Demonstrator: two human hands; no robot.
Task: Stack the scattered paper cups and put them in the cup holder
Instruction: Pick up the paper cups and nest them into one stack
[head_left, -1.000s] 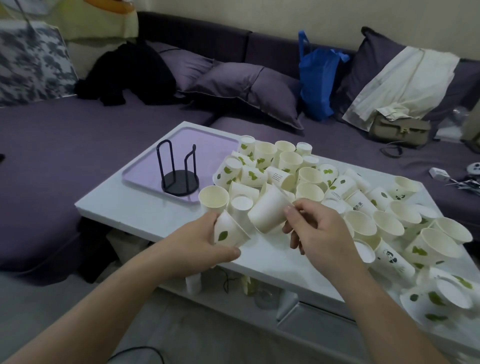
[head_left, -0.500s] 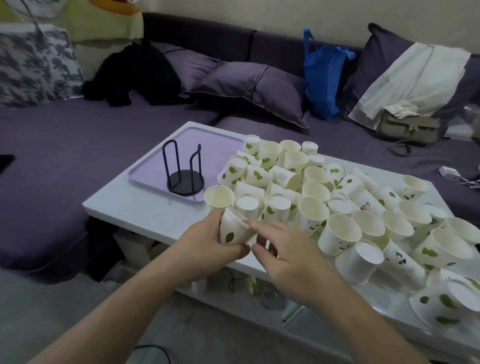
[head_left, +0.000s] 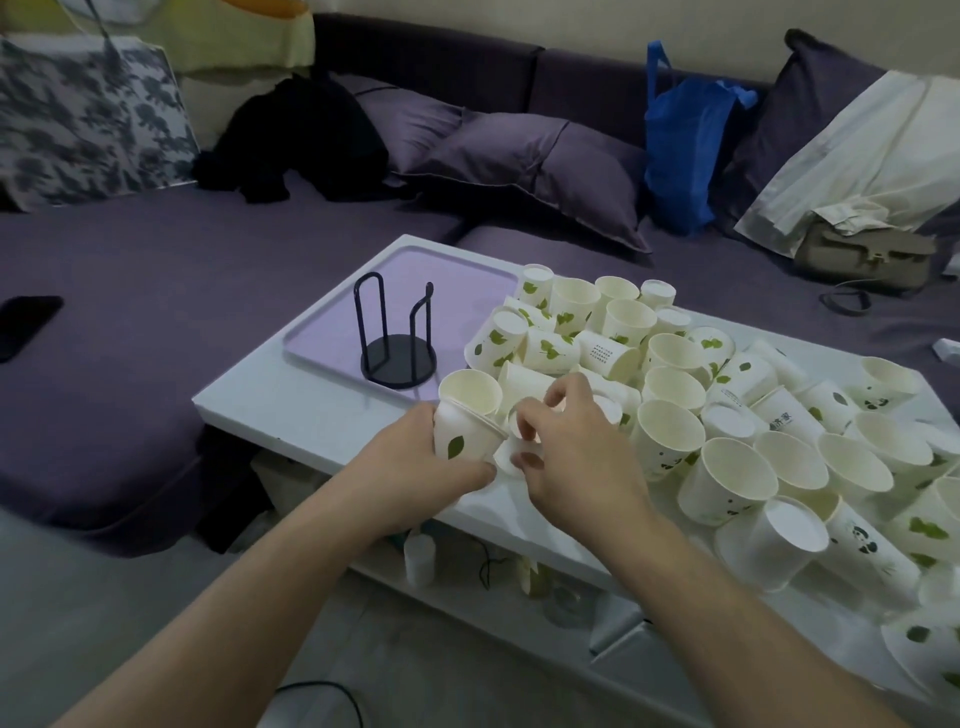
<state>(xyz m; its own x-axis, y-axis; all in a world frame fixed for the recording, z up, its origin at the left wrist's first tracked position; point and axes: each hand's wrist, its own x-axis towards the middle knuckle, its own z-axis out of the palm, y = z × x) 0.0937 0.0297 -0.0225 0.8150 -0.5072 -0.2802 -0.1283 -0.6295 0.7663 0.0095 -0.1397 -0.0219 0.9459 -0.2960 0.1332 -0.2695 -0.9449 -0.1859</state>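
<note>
Left hand (head_left: 415, 462) clamped round leaf-print cup stack (head_left: 465, 434), tilted mouth toward right, likely to take next cup. Right hand (head_left: 571, 452) beside it, fingers pinched at small upturned cup (head_left: 514, 452) near stack mouth; whether gripped firmly, cannot tell. Loose cups (head_left: 685, 395) crowd right part of tabletop (head_left: 311, 410), many on sides. Black wire cup holder (head_left: 397, 343) stands empty on lilac tray (head_left: 436, 270), just left of pile, within easy reach for finished stack.

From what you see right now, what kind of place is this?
Most likely a home living room: a purple sofa with cushions wraps around a low white table, and a handbag lies on the seat.
</note>
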